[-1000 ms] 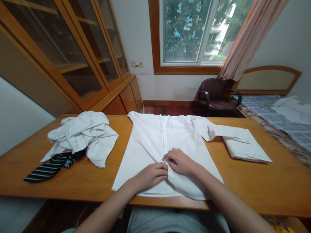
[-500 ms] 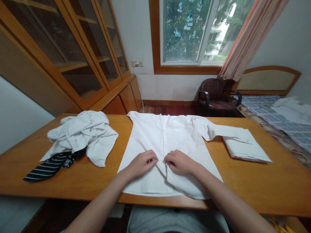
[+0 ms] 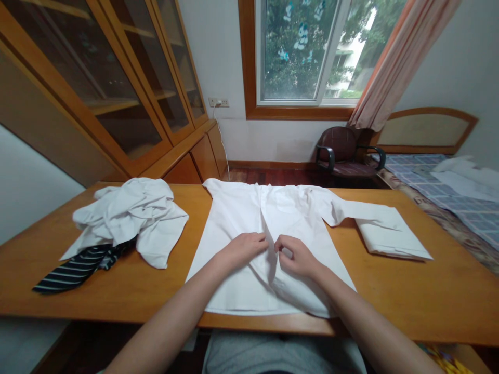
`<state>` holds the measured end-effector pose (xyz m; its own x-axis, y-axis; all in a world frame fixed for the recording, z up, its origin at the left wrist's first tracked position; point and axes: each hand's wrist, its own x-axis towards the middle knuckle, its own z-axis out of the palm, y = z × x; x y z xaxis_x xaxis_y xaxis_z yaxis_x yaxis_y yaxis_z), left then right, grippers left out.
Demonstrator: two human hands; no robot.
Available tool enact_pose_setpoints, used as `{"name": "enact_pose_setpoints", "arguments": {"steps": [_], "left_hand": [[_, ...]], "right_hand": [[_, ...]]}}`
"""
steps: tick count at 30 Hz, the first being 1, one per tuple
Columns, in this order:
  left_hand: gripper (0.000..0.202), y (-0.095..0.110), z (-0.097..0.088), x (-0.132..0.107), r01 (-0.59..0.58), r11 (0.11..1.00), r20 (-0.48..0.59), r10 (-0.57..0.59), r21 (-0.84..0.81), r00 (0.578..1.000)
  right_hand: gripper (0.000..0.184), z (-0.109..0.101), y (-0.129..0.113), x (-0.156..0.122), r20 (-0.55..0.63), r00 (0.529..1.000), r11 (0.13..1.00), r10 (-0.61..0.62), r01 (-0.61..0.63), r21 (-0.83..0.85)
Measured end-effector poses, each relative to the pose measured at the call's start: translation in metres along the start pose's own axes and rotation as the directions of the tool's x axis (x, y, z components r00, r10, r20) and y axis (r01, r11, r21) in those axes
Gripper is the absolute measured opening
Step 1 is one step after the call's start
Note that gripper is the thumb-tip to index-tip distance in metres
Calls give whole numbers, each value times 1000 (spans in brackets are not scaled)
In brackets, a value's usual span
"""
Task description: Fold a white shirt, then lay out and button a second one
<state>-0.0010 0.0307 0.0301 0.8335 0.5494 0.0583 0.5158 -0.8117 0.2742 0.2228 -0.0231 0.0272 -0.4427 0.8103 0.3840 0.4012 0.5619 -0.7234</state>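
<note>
A white button-front shirt (image 3: 234, 291) lies spread on the table, its collar end away from me and one sleeve stretched out to the right. My right hand (image 3: 297, 255) pinches one front edge and lifts it, so a gap shows along the middle. Just left of that gap, my left hand (image 3: 246, 247) has its fingers pressed together on the other front edge. The fingertips partly hide the cloth they hold. Any button between the hands is too small to make out.
On the left lies a crumpled white garment (image 3: 128, 213) with a black striped tie (image 3: 74, 267) sticking out from under it. A folded white garment (image 3: 393, 239) sits right, under the sleeve. The wooden table's (image 3: 440, 301) front edge runs close to my lap. Beyond stands a chair (image 3: 341, 148).
Both hands have shifted slightly up the shirt front and to the right. The right hand has raised its edge, and the gap between the front edges now reaches higher toward the collar.
</note>
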Motion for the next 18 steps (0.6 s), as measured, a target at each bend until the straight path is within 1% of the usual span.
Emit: {"name": "enact_pose_setpoints", "arguments": {"steps": [2, 4, 6, 8, 10, 12, 15, 18], "left_hand": [[22, -2, -2, 2, -13, 998, 20, 14, -60, 1000], [24, -3, -5, 2, -21, 990, 17, 23, -143, 1000], [25, -3, -7, 3, -33, 975, -4, 33, -219, 999], [23, -2, -5, 6, -27, 965, -49, 15, -259, 999], [22, -1, 1, 9, 2, 966, -111, -31, -259, 993], [20, 1, 12, 13, 42, 970, -170, -85, -239, 982], [17, 5, 29, 14, 82, 972, -219, -131, -221, 967], [16, 8, 35, 10, 85, 953, -273, -168, -291, 947]], "right_hand": [[20, 0, -1, 0, -29, 999, 1000, 17, -17, 21], [19, 1, -1, 0, -58, 998, 999, 27, -25, 37], [18, 1, -2, 0, -81, 996, 999, 30, -27, 47], [17, 1, -2, 0, -99, 994, 998, 40, -34, 58], [16, 2, -2, 0, -118, 991, 996, 56, -48, 72], [16, 2, -1, 1, -132, 989, 995, 63, -51, 86], [15, 2, -1, 4, -130, 990, 993, 61, -47, 105], [14, 0, -3, 7, -103, 992, 990, 72, -59, 128]]}}
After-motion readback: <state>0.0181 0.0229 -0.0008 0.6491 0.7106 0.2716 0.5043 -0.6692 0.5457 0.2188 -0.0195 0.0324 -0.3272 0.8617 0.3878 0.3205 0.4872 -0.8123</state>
